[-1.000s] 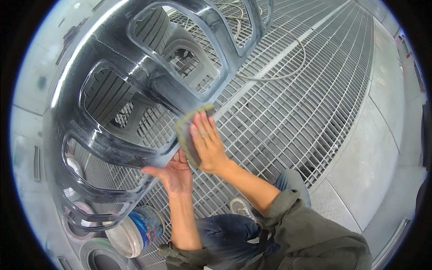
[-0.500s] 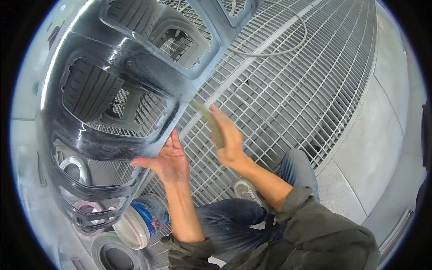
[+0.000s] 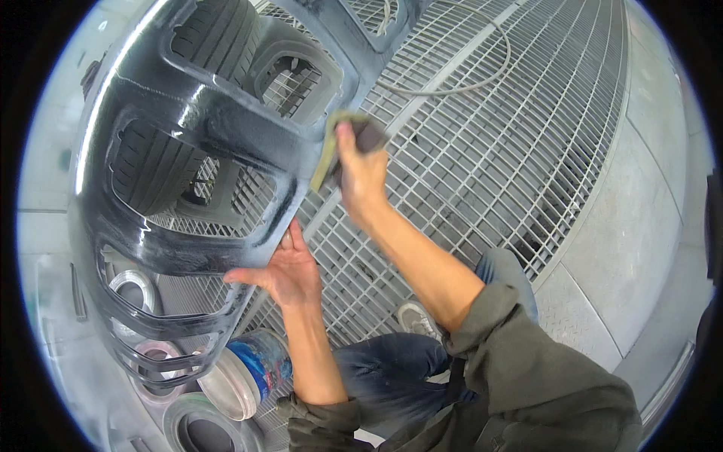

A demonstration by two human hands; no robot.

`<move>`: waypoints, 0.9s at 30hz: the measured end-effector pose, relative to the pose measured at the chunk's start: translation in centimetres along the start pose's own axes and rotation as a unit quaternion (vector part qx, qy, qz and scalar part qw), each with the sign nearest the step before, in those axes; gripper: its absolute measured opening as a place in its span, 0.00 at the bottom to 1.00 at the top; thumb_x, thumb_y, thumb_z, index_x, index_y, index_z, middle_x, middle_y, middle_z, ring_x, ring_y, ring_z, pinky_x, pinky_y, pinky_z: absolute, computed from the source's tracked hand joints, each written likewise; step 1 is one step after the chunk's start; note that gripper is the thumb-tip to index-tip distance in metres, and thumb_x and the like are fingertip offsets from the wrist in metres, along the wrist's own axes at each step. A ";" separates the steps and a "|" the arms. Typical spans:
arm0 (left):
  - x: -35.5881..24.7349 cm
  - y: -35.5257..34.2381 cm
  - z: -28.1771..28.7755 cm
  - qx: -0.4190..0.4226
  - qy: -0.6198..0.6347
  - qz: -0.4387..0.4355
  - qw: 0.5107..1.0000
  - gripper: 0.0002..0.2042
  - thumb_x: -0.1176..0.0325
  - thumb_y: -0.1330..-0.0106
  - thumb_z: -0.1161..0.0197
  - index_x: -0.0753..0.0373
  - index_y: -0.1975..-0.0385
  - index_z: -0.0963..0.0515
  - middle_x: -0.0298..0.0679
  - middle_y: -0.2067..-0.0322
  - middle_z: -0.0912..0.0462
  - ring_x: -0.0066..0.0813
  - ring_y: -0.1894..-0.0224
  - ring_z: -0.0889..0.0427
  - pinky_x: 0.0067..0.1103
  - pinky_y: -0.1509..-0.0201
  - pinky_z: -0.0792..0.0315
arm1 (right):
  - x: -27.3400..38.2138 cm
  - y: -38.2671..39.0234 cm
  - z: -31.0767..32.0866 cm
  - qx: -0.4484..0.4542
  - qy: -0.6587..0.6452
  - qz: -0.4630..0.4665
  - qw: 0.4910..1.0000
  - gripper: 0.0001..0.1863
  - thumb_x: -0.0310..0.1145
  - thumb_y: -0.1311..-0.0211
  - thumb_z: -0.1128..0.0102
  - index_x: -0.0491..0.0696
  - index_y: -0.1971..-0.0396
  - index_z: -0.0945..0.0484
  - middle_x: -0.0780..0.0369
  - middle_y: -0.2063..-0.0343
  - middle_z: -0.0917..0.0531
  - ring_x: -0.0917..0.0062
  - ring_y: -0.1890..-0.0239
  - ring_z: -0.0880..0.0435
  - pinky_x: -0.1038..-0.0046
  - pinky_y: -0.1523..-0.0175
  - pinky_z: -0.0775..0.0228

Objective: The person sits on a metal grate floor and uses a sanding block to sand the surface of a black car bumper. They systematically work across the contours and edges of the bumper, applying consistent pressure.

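A large dark, glossy panel with several openings (image 3: 192, 128), dulled by pale dust along its edge, fills the upper left. My left hand (image 3: 290, 271) cradles its right edge, palm turned up, thumb out and fingers reaching under it. Higher up, at the panel's edge, my right hand (image 3: 360, 169) grips a sanding pad (image 3: 327, 154) with an olive-yellow edge and a dark face, slightly blurred. Whether the pad touches the panel is unclear.
Tyres (image 3: 211, 34) lie behind the panel on a metal grate floor (image 3: 489, 166), where a hose (image 3: 506, 53) loops. A bucket (image 3: 256, 365) and several rings (image 3: 132, 286) sit lower left. My legs and shoe (image 3: 414, 316) are below; pale plates (image 3: 640, 188) border the grate.
My right hand has swung away from the panel's edge and back up to a higher point, the pad with it. My left hand stays under the edge; the panel appears slightly shifted leftward.
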State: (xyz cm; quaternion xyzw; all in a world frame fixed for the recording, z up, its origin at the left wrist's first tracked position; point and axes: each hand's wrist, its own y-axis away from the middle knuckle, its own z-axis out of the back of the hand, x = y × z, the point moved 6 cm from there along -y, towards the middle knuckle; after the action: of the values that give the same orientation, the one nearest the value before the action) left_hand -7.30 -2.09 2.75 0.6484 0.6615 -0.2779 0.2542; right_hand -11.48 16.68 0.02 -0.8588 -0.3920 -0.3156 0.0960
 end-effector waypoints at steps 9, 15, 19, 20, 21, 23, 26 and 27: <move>-0.8 -0.1 -0.3 -0.037 -0.037 -0.071 0.996 0.52 0.23 0.46 0.46 0.63 0.31 0.35 0.43 0.35 0.26 0.37 0.33 0.27 0.36 0.23 0.38 | 3.1 -6.1 1.8 0.000 0.024 0.002 1.000 0.17 0.41 0.38 0.27 0.41 0.59 0.14 0.64 0.63 0.12 0.78 0.62 0.16 0.70 0.51 0.23; -0.6 -0.4 -0.2 -0.068 -0.069 -0.077 0.992 0.57 0.20 0.50 0.47 0.64 0.29 0.39 0.46 0.34 0.27 0.39 0.33 0.26 0.37 0.24 0.36 | 1.0 0.5 0.9 0.162 0.061 -0.056 0.983 0.20 0.37 0.43 0.22 0.40 0.57 0.16 0.61 0.61 0.12 0.78 0.61 0.15 0.72 0.51 0.23; -1.0 0.3 1.1 -0.059 -0.053 -0.051 0.996 0.52 0.22 0.48 0.45 0.60 0.32 0.33 0.39 0.35 0.25 0.35 0.34 0.26 0.35 0.25 0.34 | 4.4 -4.8 1.4 0.056 0.072 0.042 0.995 0.14 0.36 0.42 0.23 0.41 0.67 0.15 0.63 0.66 0.11 0.79 0.66 0.15 0.73 0.58 0.22; -0.8 0.2 1.3 -0.070 -0.047 -0.043 0.996 0.52 0.22 0.49 0.45 0.61 0.33 0.32 0.39 0.35 0.25 0.35 0.33 0.26 0.35 0.26 0.34 | 3.6 -3.1 1.0 0.022 0.048 0.023 0.998 0.13 0.35 0.42 0.23 0.41 0.67 0.15 0.62 0.65 0.11 0.79 0.65 0.15 0.74 0.57 0.22; -0.4 0.0 1.5 -0.081 -0.041 -0.036 0.995 0.53 0.22 0.49 0.45 0.61 0.33 0.32 0.39 0.35 0.25 0.35 0.33 0.27 0.35 0.26 0.34 | 2.4 -0.3 0.3 -0.011 0.022 0.003 1.000 0.12 0.34 0.41 0.23 0.41 0.66 0.15 0.62 0.65 0.12 0.80 0.64 0.16 0.74 0.55 0.23; -0.3 -0.2 0.2 -0.095 -0.099 -0.036 0.990 0.58 0.17 0.52 0.50 0.61 0.30 0.37 0.40 0.35 0.26 0.37 0.35 0.26 0.35 0.28 0.33 | -0.2 4.7 -1.1 0.096 -0.006 -0.046 0.994 0.15 0.31 0.42 0.23 0.40 0.60 0.16 0.61 0.64 0.12 0.80 0.60 0.16 0.74 0.51 0.23; -0.6 0.2 -0.3 -0.055 -0.109 -0.049 0.991 0.57 0.17 0.52 0.50 0.60 0.30 0.36 0.40 0.35 0.26 0.35 0.35 0.26 0.33 0.29 0.32 | 0.3 5.9 -1.6 0.203 0.071 -0.076 0.974 0.16 0.33 0.45 0.21 0.38 0.63 0.15 0.62 0.66 0.12 0.81 0.62 0.16 0.74 0.53 0.23; -0.7 0.3 0.3 -0.074 -0.106 -0.046 0.990 0.57 0.17 0.52 0.51 0.60 0.30 0.36 0.40 0.35 0.26 0.35 0.34 0.27 0.33 0.29 0.32 | 0.9 4.2 -1.2 0.226 0.128 -0.071 0.963 0.16 0.34 0.45 0.21 0.38 0.65 0.15 0.62 0.66 0.12 0.81 0.63 0.16 0.75 0.54 0.23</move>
State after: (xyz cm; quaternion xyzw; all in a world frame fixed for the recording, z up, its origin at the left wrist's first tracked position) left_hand -7.01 -2.79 3.05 0.5631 0.6789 -0.3071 0.3573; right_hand -8.47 13.96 1.85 -0.7375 -0.4973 -0.3319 0.3142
